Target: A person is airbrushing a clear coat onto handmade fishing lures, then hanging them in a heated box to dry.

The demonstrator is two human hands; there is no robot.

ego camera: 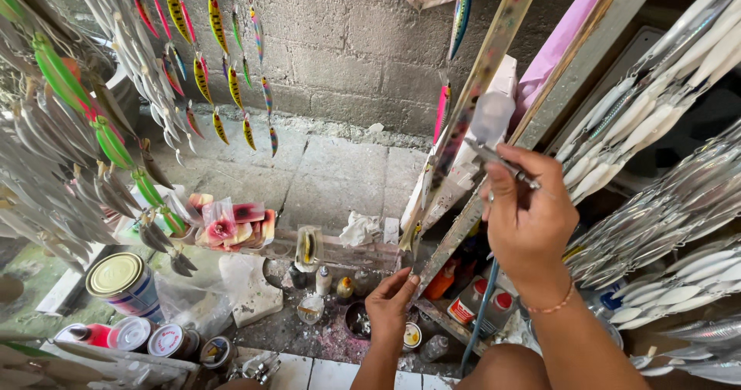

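My right hand point(527, 212) grips a small airbrush point(498, 157) with a clear cup on top, held against a long paint-speckled slat point(482, 73) that leans up toward the wall. A blue hose point(482, 313) hangs down from the airbrush. My left hand point(390, 306) pinches the lower end of the slat, where a fish-shaped lure point(411, 239) sits. More lures, one blue point(461, 8) and one pink point(442, 110), hang beside the slat.
Painted and silver lures hang on lines at the left point(204, 73) and fill racks at the right point(664, 205). Paint cans point(123, 282), small bottles point(324, 280) and jars crowd the floor below. A grey block wall point(347, 42) stands behind.
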